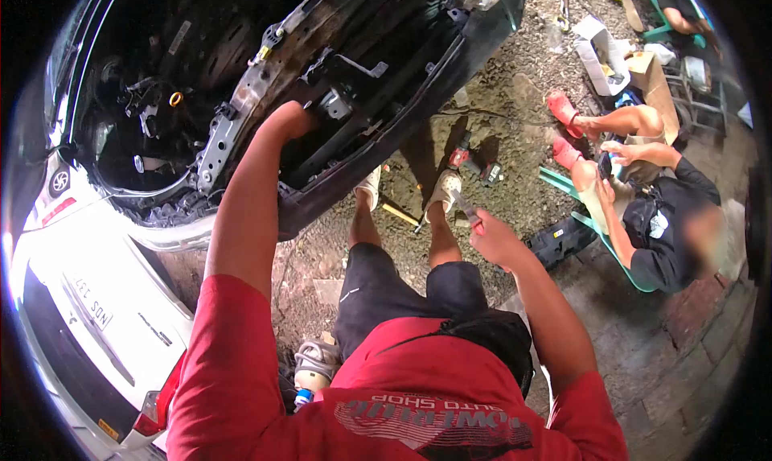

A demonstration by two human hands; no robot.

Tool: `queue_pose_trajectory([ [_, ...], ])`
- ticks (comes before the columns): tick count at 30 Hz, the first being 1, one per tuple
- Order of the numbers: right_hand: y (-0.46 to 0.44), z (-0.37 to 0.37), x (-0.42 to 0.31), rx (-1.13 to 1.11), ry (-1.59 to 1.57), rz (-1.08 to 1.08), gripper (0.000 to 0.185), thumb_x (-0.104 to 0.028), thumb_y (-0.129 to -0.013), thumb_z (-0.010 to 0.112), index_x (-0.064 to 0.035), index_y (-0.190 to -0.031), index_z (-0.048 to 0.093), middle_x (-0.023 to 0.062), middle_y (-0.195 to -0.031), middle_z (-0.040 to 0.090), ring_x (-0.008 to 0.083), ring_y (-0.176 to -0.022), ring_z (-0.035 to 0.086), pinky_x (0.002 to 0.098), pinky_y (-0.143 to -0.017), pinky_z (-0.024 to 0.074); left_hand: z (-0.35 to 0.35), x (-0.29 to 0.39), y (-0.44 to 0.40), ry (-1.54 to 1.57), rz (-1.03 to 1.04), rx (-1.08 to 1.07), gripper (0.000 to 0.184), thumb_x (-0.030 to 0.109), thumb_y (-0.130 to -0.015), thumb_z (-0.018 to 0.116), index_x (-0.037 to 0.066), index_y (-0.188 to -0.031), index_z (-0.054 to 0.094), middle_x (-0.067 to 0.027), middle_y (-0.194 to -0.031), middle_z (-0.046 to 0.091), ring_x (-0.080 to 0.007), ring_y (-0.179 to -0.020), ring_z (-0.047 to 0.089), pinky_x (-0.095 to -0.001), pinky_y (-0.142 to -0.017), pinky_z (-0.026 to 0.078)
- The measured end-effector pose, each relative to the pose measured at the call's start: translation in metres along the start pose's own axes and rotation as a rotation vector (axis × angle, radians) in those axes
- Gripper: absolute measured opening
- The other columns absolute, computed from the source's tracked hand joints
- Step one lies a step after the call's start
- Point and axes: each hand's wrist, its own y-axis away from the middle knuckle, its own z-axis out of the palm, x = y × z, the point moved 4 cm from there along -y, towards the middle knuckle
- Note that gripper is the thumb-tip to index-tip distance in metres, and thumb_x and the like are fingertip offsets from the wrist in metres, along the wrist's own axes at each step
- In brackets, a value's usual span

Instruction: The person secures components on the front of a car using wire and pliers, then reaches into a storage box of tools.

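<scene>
My left hand (293, 121) reaches into the gap between the metal front crossmember (241, 111) of a car and its dark bumper (418, 115). Its fingers are hidden in shadow near a small metal bracket (336, 104), so I cannot tell whether they grip anything. My right hand (497, 240) is held low in front of my right thigh, closed around a flat-bladed hand tool (465, 207) with a grey blade and a red handle. The blade points up and left, toward my shoe; its exact kind is unclear.
A red cordless drill (461, 155) and a hammer (400, 214) lie on the rough ground by my feet. At right, another person (667, 211) sits holding something. Behind them stand a cardboard box (653, 83) and a white box (601, 57). A white car (104, 316) is at left.
</scene>
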Motion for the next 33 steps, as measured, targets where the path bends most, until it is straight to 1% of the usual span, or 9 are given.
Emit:
queue_pose_trajectory([
  [4, -0.041, 0.016, -0.061, -0.037, 0.098, -0.019, 0.024, -0.006, -0.089, 0.067, -0.0053, -0.109, 0.054, 0.0145, -0.090, 0.066, 0.0270, -0.082, 0.065, 0.0433, -0.074, 0.0505, 0.025, -0.026, -0.029, -0.074, 0.022, 0.024, 0.037, 0.036, -0.089, 0.066, 0.004, -0.101, 0.079, -0.0263, -0.101, 0.073, -0.0442, -0.094, 0.071, -0.0483, -0.084, 0.056],
  [7, -0.079, 0.030, -0.104, -0.100, 0.076, -0.095, 0.035, -0.009, -0.090, 0.062, -0.0025, -0.123, 0.053, 0.0214, -0.104, 0.069, 0.0375, -0.089, 0.071, 0.0475, -0.076, 0.0543, 0.023, -0.024, -0.025, -0.064, 0.005, 0.023, 0.038, 0.037, -0.089, 0.065, 0.003, -0.099, 0.079, -0.0267, -0.104, 0.073, -0.0441, -0.097, 0.071, -0.0489, -0.086, 0.056],
  [9, -0.103, 0.046, -0.128, -0.333, -0.573, 0.058, 0.032, -0.002, -0.090, 0.061, -0.0021, -0.121, 0.052, 0.0205, -0.106, 0.069, 0.0305, -0.086, 0.072, 0.0458, -0.071, 0.0578, 0.022, -0.018, -0.021, -0.162, 0.066, -0.017, 0.038, 0.037, -0.090, 0.066, 0.002, -0.099, 0.079, -0.0266, -0.106, 0.073, -0.0436, -0.099, 0.071, -0.0491, -0.087, 0.057],
  [12, -0.122, 0.045, -0.173, -0.505, -0.753, 0.191, 0.032, 0.002, -0.091, 0.059, -0.0019, -0.121, 0.050, 0.0195, -0.108, 0.067, 0.0259, -0.085, 0.072, 0.0469, -0.071, 0.0616, 0.027, -0.025, -0.025, -0.053, 0.024, 0.025, 0.036, 0.034, -0.091, 0.068, 0.002, -0.101, 0.079, -0.0256, -0.108, 0.073, -0.0427, -0.102, 0.071, -0.0491, -0.089, 0.057],
  [16, -0.155, 0.049, -0.198, -0.558, -0.665, 0.253, 0.035, 0.002, -0.091, 0.060, -0.0027, -0.123, 0.048, 0.0218, -0.113, 0.069, 0.0326, -0.097, 0.073, 0.0525, -0.083, 0.0639, 0.028, -0.025, -0.023, -0.016, -0.048, 0.010, 0.034, 0.031, -0.090, 0.068, 0.002, -0.103, 0.079, -0.0247, -0.110, 0.074, -0.0425, -0.105, 0.071, -0.0491, -0.090, 0.057],
  [20, -0.171, 0.052, -0.205, -0.577, -0.659, 0.303, 0.036, 0.001, -0.091, 0.061, -0.0029, -0.124, 0.047, 0.0219, -0.115, 0.068, 0.0334, -0.098, 0.073, 0.0538, -0.083, 0.0636, 0.034, -0.024, -0.021, -0.028, -0.066, 0.002, 0.030, 0.026, -0.090, 0.064, 0.004, -0.104, 0.079, -0.0247, -0.111, 0.073, -0.0423, -0.107, 0.071, -0.0493, -0.090, 0.057],
  [23, -0.174, 0.053, -0.203, -0.605, -0.691, 0.335, 0.033, 0.000, -0.094, 0.056, -0.0058, -0.125, 0.044, 0.0214, -0.111, 0.065, 0.0342, -0.095, 0.071, 0.0543, -0.077, 0.0622, 0.028, -0.019, -0.014, -0.007, -0.066, -0.004, 0.030, 0.023, -0.089, 0.062, 0.003, -0.104, 0.079, -0.0254, -0.112, 0.073, -0.0422, -0.106, 0.071, -0.0496, -0.090, 0.058],
  [28, -0.179, 0.052, -0.203, -0.534, -0.744, 0.337, 0.011, -0.011, -0.102, 0.058, -0.0072, -0.112, 0.056, 0.0092, -0.086, 0.065, 0.0230, -0.072, 0.064, 0.0404, -0.065, 0.0583, 0.026, -0.017, -0.001, 0.040, -0.057, 0.034, 0.031, 0.025, -0.089, 0.062, 0.001, -0.101, 0.079, -0.0268, -0.110, 0.073, -0.0430, -0.104, 0.072, -0.0500, -0.089, 0.058],
  [33, -0.179, 0.063, -0.208, -0.475, -0.894, 0.341, 0.007, -0.011, -0.103, 0.058, -0.0074, -0.108, 0.056, 0.0093, -0.085, 0.064, 0.0233, -0.071, 0.065, 0.0405, -0.063, 0.0563, 0.075, -0.004, 0.018, 0.356, -0.090, 0.028, 0.029, 0.027, -0.088, 0.067, 0.003, -0.098, 0.080, -0.0248, -0.102, 0.075, -0.0414, -0.098, 0.073, -0.0466, -0.087, 0.059],
])
